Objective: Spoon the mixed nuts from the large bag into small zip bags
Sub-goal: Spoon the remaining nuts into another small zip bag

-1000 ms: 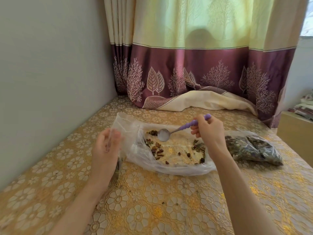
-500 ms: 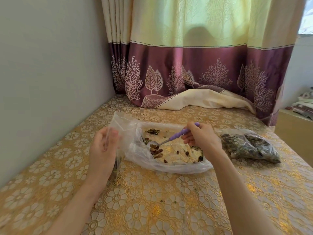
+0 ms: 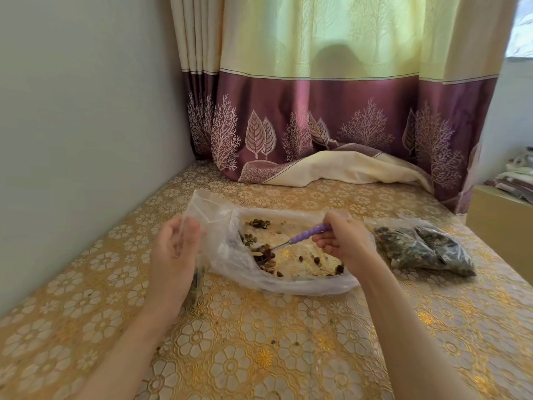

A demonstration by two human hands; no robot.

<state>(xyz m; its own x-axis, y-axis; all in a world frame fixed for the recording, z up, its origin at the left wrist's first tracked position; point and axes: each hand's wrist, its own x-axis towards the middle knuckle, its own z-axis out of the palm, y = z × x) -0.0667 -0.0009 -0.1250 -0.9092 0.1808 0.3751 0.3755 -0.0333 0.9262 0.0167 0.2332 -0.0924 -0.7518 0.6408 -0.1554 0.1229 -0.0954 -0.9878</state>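
- Right hand [image 3: 343,245] fingers clenched round the ribbed purple plastic handle of a metal spoon [image 3: 300,239]; handle stuck out left of the fingertips, slanting down.
- Spoon bowl sat low, left of the right fingers, buried in a heap of brown mixed nuts [image 3: 264,255], touching them.
- Nuts lay inside a large clear crumpled plastic bag [image 3: 288,284], spread open and flat just under and left of the right hand; more nuts scattered thinly across its floor, a small clump at its far side.
- Left hand [image 3: 176,255] stood edge-up, fingers curled round a small clear zip bag [image 3: 189,241], pinching it upright; bag mostly hidden behind the palm, a few dark bits visible at its bottom near the wrist.
- Small bag's mouth was just beside the large bag's left rim; touching or not, cannot tell.
- Right of the right wrist, near but apart: filled clear bags of dark nuts [image 3: 424,249], lying flat.
- Everything rested on a gold floral embossed tablecloth [image 3: 245,356].
- Beyond the fingers: purple-and-cream curtain [image 3: 317,111], hem bunched on the cloth.
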